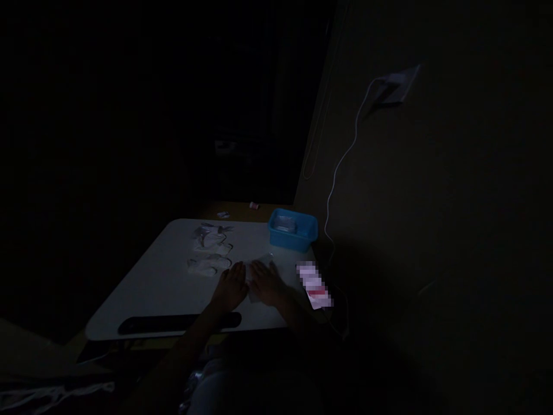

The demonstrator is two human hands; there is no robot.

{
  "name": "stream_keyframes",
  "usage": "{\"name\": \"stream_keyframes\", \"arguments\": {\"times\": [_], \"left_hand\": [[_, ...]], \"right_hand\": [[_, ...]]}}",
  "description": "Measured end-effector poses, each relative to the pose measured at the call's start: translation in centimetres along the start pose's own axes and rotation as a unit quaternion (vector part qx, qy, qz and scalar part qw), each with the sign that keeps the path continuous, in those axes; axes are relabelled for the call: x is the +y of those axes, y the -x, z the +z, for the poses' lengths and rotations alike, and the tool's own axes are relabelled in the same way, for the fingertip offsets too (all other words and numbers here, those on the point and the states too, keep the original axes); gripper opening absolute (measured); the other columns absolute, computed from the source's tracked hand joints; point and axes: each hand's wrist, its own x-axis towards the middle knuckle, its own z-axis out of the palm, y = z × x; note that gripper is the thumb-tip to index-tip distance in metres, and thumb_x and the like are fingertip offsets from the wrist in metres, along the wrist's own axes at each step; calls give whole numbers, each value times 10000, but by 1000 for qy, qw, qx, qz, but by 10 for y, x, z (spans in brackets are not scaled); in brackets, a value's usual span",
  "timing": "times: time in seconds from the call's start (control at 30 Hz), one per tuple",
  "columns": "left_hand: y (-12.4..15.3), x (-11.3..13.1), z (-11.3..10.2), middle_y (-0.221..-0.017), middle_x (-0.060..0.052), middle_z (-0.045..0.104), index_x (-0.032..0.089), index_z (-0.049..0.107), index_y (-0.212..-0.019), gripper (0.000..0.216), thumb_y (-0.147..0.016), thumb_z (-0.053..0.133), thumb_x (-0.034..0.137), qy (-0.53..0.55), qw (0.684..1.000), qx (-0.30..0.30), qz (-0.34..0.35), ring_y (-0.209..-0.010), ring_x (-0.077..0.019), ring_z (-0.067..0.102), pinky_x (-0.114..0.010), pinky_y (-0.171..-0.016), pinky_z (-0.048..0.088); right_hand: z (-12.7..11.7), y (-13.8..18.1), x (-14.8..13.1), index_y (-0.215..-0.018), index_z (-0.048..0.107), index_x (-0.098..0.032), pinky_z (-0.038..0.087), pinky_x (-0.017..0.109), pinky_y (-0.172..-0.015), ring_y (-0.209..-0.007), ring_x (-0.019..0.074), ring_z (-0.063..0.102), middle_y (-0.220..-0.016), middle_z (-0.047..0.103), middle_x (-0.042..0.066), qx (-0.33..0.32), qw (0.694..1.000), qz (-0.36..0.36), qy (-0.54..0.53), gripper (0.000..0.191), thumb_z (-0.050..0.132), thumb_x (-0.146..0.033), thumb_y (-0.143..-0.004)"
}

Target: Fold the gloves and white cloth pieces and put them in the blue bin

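Observation:
In the dim head view, my left hand (233, 286) lies palm down on the white table, its fingers resting at the left edge of a clear plastic bag (256, 297). Close beside it, my right hand (266, 285) lies on the same bag with fingers stretched out and somewhat apart. The bag shows above and below the hands; its contents are too dark to make out. Left of my hands are several small white packets (203, 266) with dark curved edges. Behind them sits a crumpled clear wrapping (207, 233).
A blue plastic basket (288, 240) holding clear packets stands at the table's back right corner. A lit phone (314, 286) lies at the right edge. A white cable (332, 187) hangs from a wall socket (398, 86). Along the table's (142, 282) front runs a black strip (173, 324).

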Motion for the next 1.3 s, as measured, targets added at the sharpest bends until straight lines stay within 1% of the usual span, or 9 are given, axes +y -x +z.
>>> {"name": "stream_keyframes", "arguments": {"times": [0.2, 0.3, 0.43, 0.57, 0.67, 0.83, 0.97, 1.13, 1.3], "left_hand": [[-1, 1, -4, -1346, -187, 358, 39, 416, -1255, 511, -825, 325, 300, -6, 1000, -14, 1, -1245, -277, 327, -422, -962, 281], [-2, 1, -5, -1343, -203, 356, 15, 407, -1256, 520, -826, 327, 298, -3, 1000, -15, 0, -1244, -288, 325, -425, -959, 276], [-1, 0, -4, -1350, -185, 355, 54, 405, -1264, 509, -826, 327, 301, 0, 1000, -16, -4, -1251, -274, 317, -422, -965, 265], [-1, 0, -4, -1351, -183, 354, 66, 401, -1268, 506, -825, 330, 299, 5, 1000, -17, -6, -1251, -271, 317, -423, -964, 266], [-1, 1, -5, -1344, -181, 368, 67, 409, -1263, 501, -824, 337, 297, 7, 1000, -13, -9, -1248, -273, 323, -419, -960, 270], [-2, 2, -5, -1339, -191, 369, 44, 427, -1248, 499, -820, 334, 283, -5, 1000, -11, -2, -1244, -283, 328, -428, -955, 278], [-1, 1, -4, -1340, -190, 367, 35, 424, -1250, 506, -817, 342, 282, -9, 1000, -8, 0, -1238, -285, 336, -427, -957, 279], [-1, 0, -2, -1341, -185, 368, 44, 412, -1261, 508, -829, 328, 298, -12, 1000, -5, 0, -1241, -277, 332, -415, -956, 279], [-1, 0, -2, -1348, -187, 358, 31, 394, -1270, 522, -831, 324, 306, -9, 1000, -17, -6, -1247, -273, 321, -407, -965, 264]], "right_hand": [[8, -8, 19, -1310, 336, -140, 108, 489, -1052, -1285, 181, 256, -1376, 334, 99, -18, 999, -15, 21, 500, 203, -412, -911], [10, -6, 33, -1297, 358, -155, 118, 492, -1046, -1278, 179, 276, -1368, 346, 96, -7, 999, -11, 37, 477, 210, -397, -914], [12, -6, 52, -1270, 397, -165, 136, 491, -1038, -1260, 181, 315, -1342, 389, 99, 29, 998, -1, 60, 452, 238, -388, -912], [9, -10, 64, -1233, 450, -160, 131, 496, -1035, -1232, 198, 359, -1304, 440, 115, 36, 995, 59, 69, 454, 254, -405, -904], [4, -11, 56, -1234, 448, -134, 125, 512, -1030, -1241, 216, 340, -1299, 443, 131, 40, 993, 92, 69, 480, 237, -410, -903], [4, -10, 20, -1308, 340, -160, 136, 468, -1050, -1275, 175, 279, -1369, 353, 79, 8, 999, -12, 34, 483, 207, -398, -909], [11, -11, 11, -1312, 331, -165, 119, 457, -1058, -1280, 166, 269, -1380, 332, 75, -3, 999, -29, 17, 485, 199, -403, -911], [10, -13, 38, -1284, 371, -162, 149, 485, -1038, -1265, 172, 302, -1362, 363, 86, 11, 999, 9, 44, 458, 196, -375, -919], [4, -14, 56, -1245, 430, -121, 144, 507, -1023, -1242, 218, 340, -1313, 420, 143, 38, 987, 127, 86, 486, 203, -393, -911]]}}
